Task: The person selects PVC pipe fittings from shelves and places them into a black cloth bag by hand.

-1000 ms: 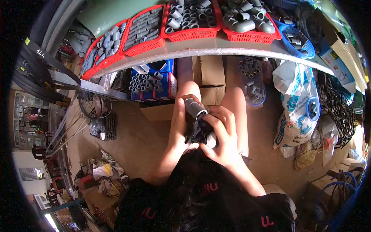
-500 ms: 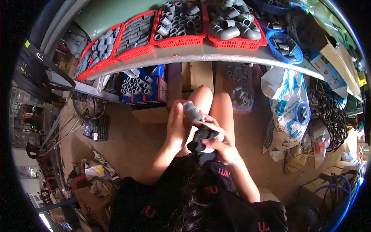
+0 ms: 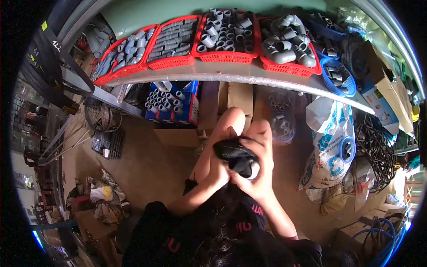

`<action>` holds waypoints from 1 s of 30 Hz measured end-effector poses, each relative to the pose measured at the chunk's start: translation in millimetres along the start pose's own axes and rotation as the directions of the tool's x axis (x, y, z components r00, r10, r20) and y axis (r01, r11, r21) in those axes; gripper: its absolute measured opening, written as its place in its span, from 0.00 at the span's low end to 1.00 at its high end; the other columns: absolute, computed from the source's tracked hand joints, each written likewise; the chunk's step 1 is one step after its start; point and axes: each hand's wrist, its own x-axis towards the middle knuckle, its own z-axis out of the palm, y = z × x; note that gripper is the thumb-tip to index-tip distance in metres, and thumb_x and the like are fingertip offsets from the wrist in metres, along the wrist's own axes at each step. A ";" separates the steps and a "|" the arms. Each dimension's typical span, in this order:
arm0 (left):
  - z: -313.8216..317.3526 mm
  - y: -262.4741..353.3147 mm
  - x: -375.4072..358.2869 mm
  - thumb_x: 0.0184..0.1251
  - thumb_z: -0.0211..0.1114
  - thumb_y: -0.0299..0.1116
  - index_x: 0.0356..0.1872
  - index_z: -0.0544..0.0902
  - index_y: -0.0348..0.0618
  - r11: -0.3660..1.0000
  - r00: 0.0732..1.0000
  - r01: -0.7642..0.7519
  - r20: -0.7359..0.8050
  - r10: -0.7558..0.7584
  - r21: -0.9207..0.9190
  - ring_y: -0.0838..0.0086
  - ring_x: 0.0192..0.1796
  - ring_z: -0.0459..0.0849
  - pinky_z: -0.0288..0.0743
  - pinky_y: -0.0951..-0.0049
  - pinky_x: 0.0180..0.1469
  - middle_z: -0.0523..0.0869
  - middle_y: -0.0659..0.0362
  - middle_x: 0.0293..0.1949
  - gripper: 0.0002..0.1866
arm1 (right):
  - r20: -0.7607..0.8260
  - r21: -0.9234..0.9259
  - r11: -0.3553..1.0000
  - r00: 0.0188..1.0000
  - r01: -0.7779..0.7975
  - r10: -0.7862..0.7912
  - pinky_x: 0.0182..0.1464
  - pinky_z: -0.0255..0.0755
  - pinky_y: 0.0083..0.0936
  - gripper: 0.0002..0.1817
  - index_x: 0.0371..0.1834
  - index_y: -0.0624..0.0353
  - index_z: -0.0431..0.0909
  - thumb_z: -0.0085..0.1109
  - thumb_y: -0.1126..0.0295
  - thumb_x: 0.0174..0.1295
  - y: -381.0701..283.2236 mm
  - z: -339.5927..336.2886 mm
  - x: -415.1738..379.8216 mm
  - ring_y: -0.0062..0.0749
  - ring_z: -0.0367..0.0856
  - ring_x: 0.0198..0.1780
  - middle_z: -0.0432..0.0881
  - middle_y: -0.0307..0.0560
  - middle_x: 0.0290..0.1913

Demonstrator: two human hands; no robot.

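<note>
A bunched black cloth point(image 3: 233, 150) is between my two hands, above my knees. My left hand point(image 3: 217, 172) is closed around its lower left side, with most of the fingers hidden. On the right, my right hand point(image 3: 261, 162) grips the same cloth, fingers over the top and thumb underneath. A pale patch shows at the cloth's right edge by my right palm; I cannot make out what it is. No grey pipe fitting is visible in my hands; the cloth may cover one.
Red baskets point(image 3: 224, 57) of grey pipe fittings line the shelf ahead, with blue baskets point(image 3: 338, 91) to their right. Below stand a blue box point(image 3: 189, 111) of short pipes and a white sack point(image 3: 327, 155). Cardboard and rags point(image 3: 106, 200) lie at left.
The grey pipe fitting held by my left hand has gone from sight. The black cloth has risen and now spans both hands, which are closer together. The view has shifted slightly.
</note>
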 end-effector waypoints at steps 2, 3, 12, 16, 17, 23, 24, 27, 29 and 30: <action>-22.4 7.8 11.8 0.68 0.41 0.40 0.41 0.69 0.38 0.684 0.922 -0.364 0.350 0.167 0.632 0.69 0.43 0.74 0.66 0.69 0.47 0.74 0.55 0.39 0.15 | -0.174 -0.006 0.999 0.984 -0.049 0.048 0.47 0.67 0.32 0.24 0.44 0.65 0.69 0.63 0.72 0.41 12.5 17.5 -15.7 0.43 0.72 0.43 0.72 0.55 0.42; -9.8 18.4 9.9 0.66 0.43 0.36 0.37 0.68 0.37 0.391 0.900 -0.436 0.393 0.189 0.811 0.65 0.38 0.77 0.70 0.67 0.40 0.77 0.51 0.33 0.11 | -0.235 -0.016 0.996 0.968 -0.092 0.086 0.47 0.67 0.31 0.21 0.43 0.66 0.68 0.60 0.74 0.43 17.9 23.0 -21.3 0.40 0.72 0.42 0.73 0.53 0.40; -86.9 3.3 25.2 0.68 0.36 0.53 0.36 0.67 0.43 0.950 0.969 0.127 0.168 -0.180 0.284 0.81 0.21 0.72 0.62 0.81 0.17 0.75 0.60 0.26 0.22 | -0.265 0.703 0.400 0.304 -0.589 0.915 0.33 0.67 0.20 0.26 0.48 0.59 0.68 0.50 0.48 0.57 34.5 58.4 -9.7 0.22 0.71 0.32 0.72 0.39 0.33; -131.6 2.6 34.3 0.69 0.38 0.47 0.45 0.66 0.39 0.876 0.978 -0.070 0.207 -0.035 0.477 0.70 0.27 0.76 0.69 0.72 0.30 0.76 0.58 0.27 0.20 | -0.336 0.077 0.941 0.880 -0.330 0.336 0.41 0.71 0.28 0.21 0.43 0.62 0.71 0.59 0.63 0.48 40.6 88.2 -20.9 0.34 0.76 0.38 0.75 0.49 0.38; -125.9 -9.5 33.7 0.69 0.40 0.44 0.45 0.68 0.38 0.566 0.906 -0.422 0.299 0.300 0.708 0.66 0.30 0.77 0.69 0.67 0.34 0.77 0.55 0.27 0.19 | -0.078 -0.126 0.981 0.988 -0.146 0.137 0.39 0.72 0.28 0.21 0.45 0.62 0.70 0.60 0.67 0.46 45.3 88.5 -20.5 0.38 0.77 0.36 0.76 0.48 0.36; -144.2 40.2 38.8 0.67 0.44 0.34 0.32 0.74 0.37 0.235 0.798 -0.596 0.600 0.063 0.768 0.66 0.27 0.76 0.69 0.70 0.34 0.76 0.53 0.24 0.13 | -0.087 -0.016 0.862 0.860 -0.507 0.504 0.36 0.71 0.23 0.15 0.40 0.64 0.70 0.58 0.76 0.47 58.7 104.4 -12.8 0.33 0.78 0.34 0.77 0.50 0.34; -148.1 46.9 39.4 0.68 0.40 0.41 0.30 0.75 0.36 0.387 0.828 -0.531 0.559 0.047 0.754 0.70 0.29 0.76 0.69 0.72 0.34 0.78 0.55 0.26 0.20 | -0.081 0.125 0.786 0.783 -0.605 0.616 0.40 0.66 0.20 0.12 0.42 0.61 0.70 0.54 0.74 0.54 65.0 104.7 -15.9 0.24 0.71 0.36 0.74 0.44 0.35; -165.1 55.4 55.3 0.67 0.34 0.57 0.29 0.77 0.39 0.726 0.972 -0.235 0.148 0.183 0.646 0.82 0.22 0.72 0.64 0.81 0.23 0.76 0.63 0.23 0.31 | -0.040 0.746 0.299 0.409 -0.594 0.912 0.45 0.70 0.27 0.23 0.50 0.58 0.67 0.54 0.54 0.57 58.8 94.2 -3.5 0.33 0.75 0.40 0.75 0.43 0.36; -193.6 81.7 80.4 0.67 0.37 0.56 0.35 0.76 0.39 0.864 0.982 -0.099 -0.094 0.166 0.494 0.82 0.20 0.69 0.59 0.83 0.20 0.74 0.64 0.23 0.29 | -0.041 0.919 0.221 0.477 -0.327 0.878 0.50 0.69 0.32 0.28 0.55 0.55 0.62 0.49 0.47 0.57 95.4 85.9 -27.0 0.34 0.74 0.44 0.73 0.46 0.42; -215.1 90.7 94.6 0.68 0.43 0.48 0.36 0.77 0.39 0.917 0.968 -0.094 -0.181 0.176 0.387 0.84 0.17 0.67 0.58 0.83 0.18 0.70 0.67 0.16 0.22 | -0.190 0.911 0.328 0.450 -0.251 0.872 0.53 0.67 0.33 0.31 0.57 0.53 0.58 0.49 0.46 0.57 91.4 90.5 -20.1 0.34 0.72 0.47 0.70 0.48 0.48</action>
